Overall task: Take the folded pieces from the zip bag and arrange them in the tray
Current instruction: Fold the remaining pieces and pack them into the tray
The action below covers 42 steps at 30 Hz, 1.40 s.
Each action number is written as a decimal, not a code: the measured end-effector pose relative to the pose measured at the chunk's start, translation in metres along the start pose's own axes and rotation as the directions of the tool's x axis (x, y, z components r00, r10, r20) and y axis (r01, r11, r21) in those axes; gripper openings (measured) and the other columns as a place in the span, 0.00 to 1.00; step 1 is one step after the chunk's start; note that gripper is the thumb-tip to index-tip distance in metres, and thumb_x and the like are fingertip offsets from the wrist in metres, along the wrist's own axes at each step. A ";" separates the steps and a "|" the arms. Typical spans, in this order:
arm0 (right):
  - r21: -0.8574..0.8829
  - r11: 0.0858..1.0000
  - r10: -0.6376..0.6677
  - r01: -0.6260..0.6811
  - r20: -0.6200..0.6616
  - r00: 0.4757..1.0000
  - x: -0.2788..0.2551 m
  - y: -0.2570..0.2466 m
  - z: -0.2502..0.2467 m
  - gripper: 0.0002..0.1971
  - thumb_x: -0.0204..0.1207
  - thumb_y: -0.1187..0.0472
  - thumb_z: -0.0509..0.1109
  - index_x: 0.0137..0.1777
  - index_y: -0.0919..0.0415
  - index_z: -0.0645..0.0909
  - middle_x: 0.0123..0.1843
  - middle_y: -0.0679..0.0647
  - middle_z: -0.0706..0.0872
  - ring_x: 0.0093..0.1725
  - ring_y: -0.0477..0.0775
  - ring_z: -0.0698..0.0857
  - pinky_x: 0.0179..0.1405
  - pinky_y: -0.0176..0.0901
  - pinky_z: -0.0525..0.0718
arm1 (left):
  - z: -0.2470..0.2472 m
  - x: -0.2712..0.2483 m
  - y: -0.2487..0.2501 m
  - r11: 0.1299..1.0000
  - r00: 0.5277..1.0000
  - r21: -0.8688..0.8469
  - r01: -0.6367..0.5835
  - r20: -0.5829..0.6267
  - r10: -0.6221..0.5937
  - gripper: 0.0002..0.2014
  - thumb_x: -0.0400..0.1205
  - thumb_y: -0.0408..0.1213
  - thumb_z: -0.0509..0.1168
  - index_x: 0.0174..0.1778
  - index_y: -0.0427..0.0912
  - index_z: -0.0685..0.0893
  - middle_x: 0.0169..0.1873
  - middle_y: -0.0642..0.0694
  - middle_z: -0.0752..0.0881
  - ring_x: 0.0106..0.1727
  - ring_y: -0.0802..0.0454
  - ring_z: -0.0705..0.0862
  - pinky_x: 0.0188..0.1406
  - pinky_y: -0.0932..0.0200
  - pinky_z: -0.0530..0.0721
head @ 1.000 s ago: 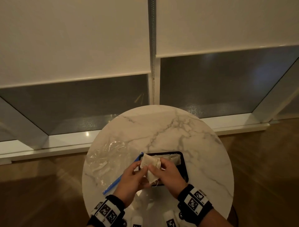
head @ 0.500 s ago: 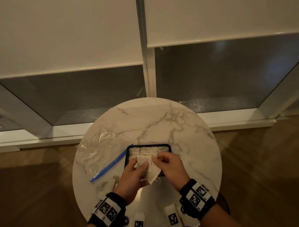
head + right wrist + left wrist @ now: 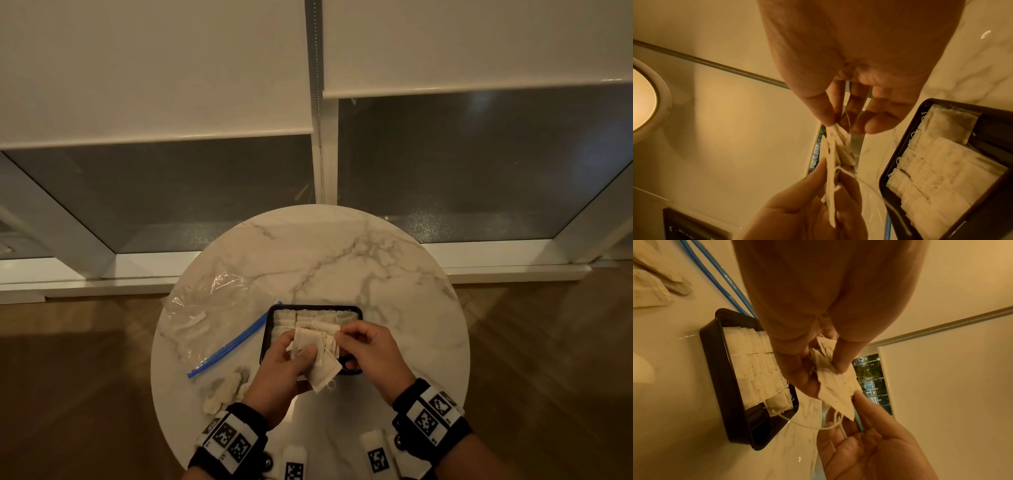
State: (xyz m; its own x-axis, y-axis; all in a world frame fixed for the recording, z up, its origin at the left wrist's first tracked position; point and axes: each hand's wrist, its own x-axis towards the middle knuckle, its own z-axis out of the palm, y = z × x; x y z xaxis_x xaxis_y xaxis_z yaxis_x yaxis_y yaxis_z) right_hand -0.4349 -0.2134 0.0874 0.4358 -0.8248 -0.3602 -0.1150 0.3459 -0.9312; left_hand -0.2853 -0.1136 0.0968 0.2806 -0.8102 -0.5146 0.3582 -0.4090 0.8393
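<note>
Centrally, a round marble bench [image 3: 342, 246] carries a clear zip bag [image 3: 209, 318] with a blue seal at left, a black tray [image 3: 356, 310] half filled with rows of folded pieces [image 3: 754, 369], and a few loose pieces [image 3: 224, 392] near its front edge. Above the tray's near end, the left hand [image 3: 279, 373] grips a small stack of folded pieces [image 3: 313, 349] between thumb and curled fingers, while the right hand [image 3: 371, 356] pinches the stack's far edge with thumb and forefinger, its other fingers [image 3: 877, 120] loosely spread.
</note>
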 end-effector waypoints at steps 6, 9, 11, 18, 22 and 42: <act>0.044 0.999 0.025 -0.025 0.000 1.000 0.006 -0.006 0.003 0.02 0.78 0.66 0.74 0.48 0.62 0.88 0.43 0.61 0.91 0.38 0.51 0.87 0.36 0.44 0.86 | -0.008 0.006 0.000 0.999 1.000 -0.036 -0.015 -0.023 0.014 0.15 0.87 0.34 0.65 0.70 0.47 0.80 0.58 0.42 0.91 0.58 0.39 0.90 0.54 0.41 0.91; 0.035 0.999 0.025 -0.025 0.019 1.000 0.008 -0.007 0.006 0.04 0.76 0.65 0.77 0.50 0.59 0.87 0.45 0.61 0.90 0.39 0.52 0.89 0.40 0.49 0.89 | -0.010 0.006 0.003 0.999 1.000 -0.024 -0.028 -0.001 0.028 0.15 0.87 0.34 0.65 0.70 0.47 0.80 0.58 0.42 0.91 0.57 0.40 0.91 0.52 0.44 0.91; -0.018 1.000 -0.008 0.008 0.024 1.000 0.009 -0.007 0.009 0.03 0.76 0.65 0.76 0.48 0.59 0.88 0.46 0.64 0.90 0.41 0.53 0.89 0.42 0.51 0.90 | -0.011 0.006 0.004 0.999 0.999 -0.010 -0.038 0.012 0.038 0.15 0.87 0.34 0.65 0.70 0.47 0.79 0.59 0.42 0.90 0.57 0.42 0.91 0.51 0.46 0.91; 0.021 1.000 -0.022 0.023 -0.034 0.999 0.012 -0.009 0.012 0.01 0.78 0.66 0.74 0.46 0.61 0.87 0.45 0.63 0.91 0.42 0.59 0.89 0.38 0.49 0.89 | -0.015 0.008 0.007 0.998 0.998 -0.013 -0.062 0.019 0.062 0.14 0.87 0.33 0.64 0.69 0.45 0.80 0.56 0.45 0.92 0.56 0.44 0.91 0.49 0.50 0.91; 0.128 0.992 0.004 0.002 -0.046 0.999 0.011 -0.016 0.012 0.05 0.80 0.70 0.70 0.43 0.64 0.83 0.39 0.55 0.90 0.41 0.55 0.89 0.39 0.49 0.90 | -0.019 0.008 0.007 0.998 0.998 -0.023 -0.059 0.011 0.059 0.13 0.87 0.33 0.63 0.68 0.46 0.81 0.55 0.46 0.92 0.57 0.45 0.91 0.51 0.48 0.91; -0.547 0.836 -0.089 0.037 -0.069 0.994 0.076 0.024 -0.034 0.06 0.78 0.67 0.72 0.48 0.55 0.87 0.45 0.52 0.88 0.41 0.51 0.86 0.32 0.30 0.81 | -0.051 0.026 -0.034 0.991 0.959 0.023 0.129 -0.257 -0.119 0.10 0.86 0.34 0.62 0.62 0.44 0.83 0.57 0.40 0.87 0.54 0.41 0.87 0.40 0.50 0.86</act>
State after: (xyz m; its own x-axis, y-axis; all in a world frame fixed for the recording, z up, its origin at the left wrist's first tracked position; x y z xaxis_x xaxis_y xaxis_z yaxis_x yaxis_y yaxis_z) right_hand -0.4349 -0.2830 0.0359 0.3816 -0.8813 -0.2788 -0.5682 0.0142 -0.8228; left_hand -0.2452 -0.0990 0.0459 0.4553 -0.6204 -0.6387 0.3707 -0.5201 0.7695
